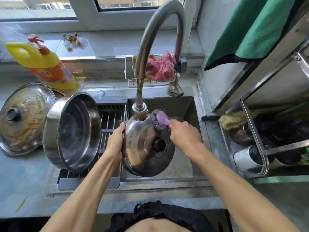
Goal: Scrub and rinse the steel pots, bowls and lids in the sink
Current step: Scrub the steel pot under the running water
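Observation:
A steel lid [143, 151] with a black knob is held tilted over the sink [184, 106], just under the tap head [139, 111]. My left hand [117, 141] grips the lid's left rim. My right hand [184, 133] holds the purple handle of a steel-wool scrubber [158, 121], which presses on the lid's upper right side. A steel pot [73, 131] leans on its side on the drain rack [112, 124] at the left. A second, soiled lid [23, 118] lies on the counter at the far left.
A yellow detergent bottle [45, 64] stands behind the pot. A wire caddy with a pink cloth [160, 66] hangs behind the tap. A steel shelf rack [260, 124] with a green towel [250, 27] stands at the right.

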A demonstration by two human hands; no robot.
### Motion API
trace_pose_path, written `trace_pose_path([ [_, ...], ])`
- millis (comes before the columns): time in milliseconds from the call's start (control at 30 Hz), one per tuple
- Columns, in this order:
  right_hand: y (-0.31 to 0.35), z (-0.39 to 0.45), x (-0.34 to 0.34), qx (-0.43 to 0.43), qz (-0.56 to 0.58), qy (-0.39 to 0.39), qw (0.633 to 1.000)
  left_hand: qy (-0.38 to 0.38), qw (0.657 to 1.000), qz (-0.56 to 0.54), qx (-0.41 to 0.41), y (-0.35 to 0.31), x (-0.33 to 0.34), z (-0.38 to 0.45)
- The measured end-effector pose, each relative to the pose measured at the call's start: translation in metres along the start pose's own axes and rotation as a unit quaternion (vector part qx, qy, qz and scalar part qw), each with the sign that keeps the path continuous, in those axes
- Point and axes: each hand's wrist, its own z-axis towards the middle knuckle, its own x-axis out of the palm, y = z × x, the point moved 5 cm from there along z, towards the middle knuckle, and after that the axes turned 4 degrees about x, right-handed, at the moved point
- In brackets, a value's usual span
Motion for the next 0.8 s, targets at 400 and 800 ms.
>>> trace_pose_path([
  [400, -0.012, -0.003, 0.044, 0.063, 0.144, 0.056, 0.986, -0.096, 0.981, -0.165, -0.046, -0.003, -0.020, -0.001],
  [800, 0.039, -0.050, 0.028, -0.025, 0.115, 0.031, 0.993, -0.161, 0.981, -0.112, 0.008, 0.001, 0.030, -0.023],
])
